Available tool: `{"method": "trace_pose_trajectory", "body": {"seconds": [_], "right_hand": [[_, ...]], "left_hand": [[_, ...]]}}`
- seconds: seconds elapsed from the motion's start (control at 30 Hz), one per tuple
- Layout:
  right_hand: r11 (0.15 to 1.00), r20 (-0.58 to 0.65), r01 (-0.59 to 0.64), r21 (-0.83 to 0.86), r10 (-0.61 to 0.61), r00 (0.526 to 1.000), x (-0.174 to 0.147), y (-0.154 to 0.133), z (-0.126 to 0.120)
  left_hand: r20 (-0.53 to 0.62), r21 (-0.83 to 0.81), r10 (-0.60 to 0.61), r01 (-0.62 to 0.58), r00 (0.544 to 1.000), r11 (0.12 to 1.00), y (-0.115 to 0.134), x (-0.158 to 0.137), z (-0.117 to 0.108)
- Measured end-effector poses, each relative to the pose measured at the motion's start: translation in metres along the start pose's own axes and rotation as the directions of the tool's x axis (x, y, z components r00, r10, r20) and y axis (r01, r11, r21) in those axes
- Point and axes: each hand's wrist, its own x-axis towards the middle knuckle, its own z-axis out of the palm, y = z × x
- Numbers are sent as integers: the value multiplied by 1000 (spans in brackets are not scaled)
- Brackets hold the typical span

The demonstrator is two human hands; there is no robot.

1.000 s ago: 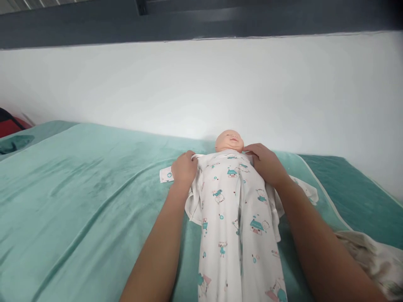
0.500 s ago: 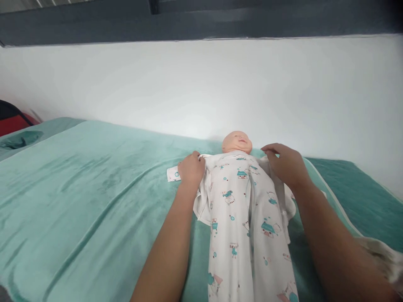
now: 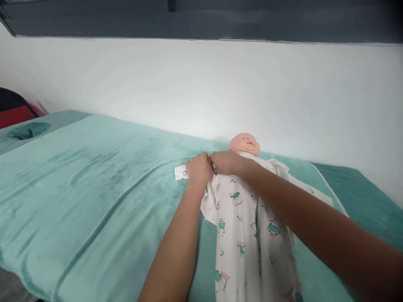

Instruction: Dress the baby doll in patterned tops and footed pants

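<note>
A baby doll lies face up with its head toward the wall. White printed baby clothes cover its body and stretch toward me. My left hand is closed on the clothing at the doll's shoulder on the left side, where a sleeve cuff sticks out beyond my fingers. Right beside it, my right hand pinches the edge of the same cloth, its fingers meeting those of my left. My right forearm crosses over the doll's chest and hides part of it. On the right another sleeve lies spread out.
A light green plush sheet with folds covers the bed, over a darker green cover at the right. A white wall rises behind. At the far left are a hole in the cover and a red and black object.
My right hand has moved from the right side of the doll across its chest to meet my left hand. My left hand keeps its hold. The view has shifted slightly.
</note>
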Motion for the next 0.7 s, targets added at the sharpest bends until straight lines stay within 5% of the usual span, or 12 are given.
{"method": "trace_pose_trajectory", "body": {"seconds": [0.43,0.7], "right_hand": [[997,-173,37,61,-26,985,-31,32,-3],[988,-246,-47,148,83,966,-53,58,-10]], "left_hand": [[-108,-77,11,-20,994,997,-1,-4,-8],[-19,-72,-36,34,999,997,-11,0,-10]]}}
